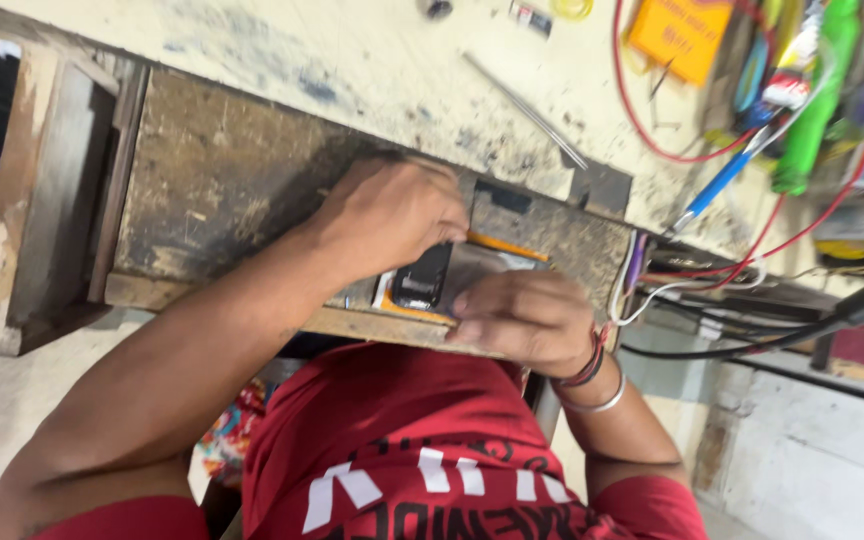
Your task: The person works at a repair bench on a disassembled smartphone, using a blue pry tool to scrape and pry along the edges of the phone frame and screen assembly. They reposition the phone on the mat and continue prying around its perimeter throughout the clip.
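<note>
Head view: 2 bare hands at open wooden drawer (222,180) under worn workbench top (352,60). Left hand (392,215) curled, reaching into drawer above small dark device (422,278); whether it grasps anything cannot tell, fingers hidden. Right hand (522,320) clenched over edge of shiny flat packet with orange border (487,262), thumb pressing its near side. Device lies on packet, at drawer's front edge, between both hands. Thin metal rod (527,110) on bench top; blue-handled tool (722,185) and red wire (642,130) well right.
</note>
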Tool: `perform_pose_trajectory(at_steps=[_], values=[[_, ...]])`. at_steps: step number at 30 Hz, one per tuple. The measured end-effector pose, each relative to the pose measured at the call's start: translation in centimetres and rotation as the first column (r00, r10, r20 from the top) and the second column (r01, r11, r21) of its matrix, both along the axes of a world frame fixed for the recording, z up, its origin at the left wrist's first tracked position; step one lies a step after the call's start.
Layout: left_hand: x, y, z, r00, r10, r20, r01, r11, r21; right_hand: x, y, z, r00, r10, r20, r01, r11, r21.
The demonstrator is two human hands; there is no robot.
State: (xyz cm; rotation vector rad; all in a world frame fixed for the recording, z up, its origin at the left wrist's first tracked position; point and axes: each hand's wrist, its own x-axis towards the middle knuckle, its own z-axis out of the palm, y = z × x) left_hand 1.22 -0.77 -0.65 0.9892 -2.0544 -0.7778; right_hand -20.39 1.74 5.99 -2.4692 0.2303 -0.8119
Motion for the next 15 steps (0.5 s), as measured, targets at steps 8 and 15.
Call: perform_pose_trajectory(at_steps=[8, 15], values=[[-0.3, 0.1, 0.6, 0.997, 0.001, 0.076, -0.006, 0.998, 0.065, -0.1, 2.4, -0.1, 0.99, -0.128, -0.058, 0.125, 0.991, -0.05], [-0.5, 0.2, 1.2, 0.992, 0.003, 0.124, -0.011, 0.998, 0.067, -1.5, 3.4, -1.4, 0.928, -0.327, -0.179, 0.324, 0.945, -0.047]])
